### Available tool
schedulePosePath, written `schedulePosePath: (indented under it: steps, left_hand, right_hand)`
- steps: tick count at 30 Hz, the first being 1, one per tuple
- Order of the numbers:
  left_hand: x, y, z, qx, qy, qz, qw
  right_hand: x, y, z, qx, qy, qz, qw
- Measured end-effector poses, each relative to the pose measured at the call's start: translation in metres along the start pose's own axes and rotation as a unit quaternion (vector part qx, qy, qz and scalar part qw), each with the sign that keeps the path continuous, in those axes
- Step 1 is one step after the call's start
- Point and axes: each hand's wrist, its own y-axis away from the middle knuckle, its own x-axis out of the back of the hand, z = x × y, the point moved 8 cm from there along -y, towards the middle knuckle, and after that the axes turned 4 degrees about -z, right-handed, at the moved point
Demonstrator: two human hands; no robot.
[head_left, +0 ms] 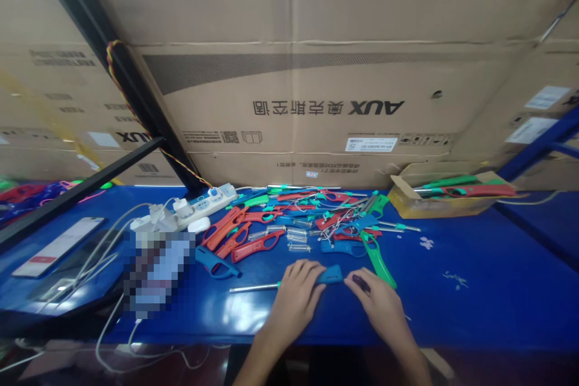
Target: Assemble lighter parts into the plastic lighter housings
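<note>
A blue long-nosed lighter (pixel 333 274) is held in my left hand (pixel 294 292), low over the front of the blue table. Its metal tube (pixel 256 287) points left, and its blue handle end sticks out toward the right. My right hand (pixel 377 301) is closed beside that end, with a small dark object (pixel 360 282) at its fingers; I cannot make out what kind it is. Beyond my hands lie red lighter handles (pixel 257 246), a blue handle (pixel 344 247), a green handle (pixel 379 259) and several small clear cylinders (pixel 298 239).
At the right back, a cardboard box (pixel 425 208) holds green and red lighters. A white power strip (pixel 205 208) with chargers, cables and phones (pixel 58 246) takes up the left side. Large cartons (pixel 289 84) stand behind the table, with a black metal post (pixel 136 84) at the left.
</note>
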Motion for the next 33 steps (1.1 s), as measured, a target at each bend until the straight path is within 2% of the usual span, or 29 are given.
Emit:
schedulePosePath:
  steps: [4,8,13,18,33]
  left_hand:
    - [0.001,0.000,0.000,0.003,0.002,-0.003,1.000]
    - [0.000,0.000,-0.001,0.003,0.002,-0.003,1.000]
    - [-0.001,0.000,-0.002,0.000,0.001,-0.001,1.000]
    - [0.000,0.000,-0.001,-0.003,-0.001,0.002,1.000]
    - [-0.001,0.000,-0.001,-0.002,0.001,-0.004,1.000]
  right_hand:
    - [-0.001,0.002,0.000,0.004,-0.004,0.012,1.000]
    - [0.004,0.001,-0.001,-0.002,-0.012,0.051,0.999]
    - [0.000,-0.003,-0.011,0.010,-0.034,0.085,0.996]
    - [-0.009,-0.007,-0.019,0.028,-0.054,0.084,0.995]
    - [-0.010,-0.005,-0.020,0.071,-0.095,0.061,0.991]
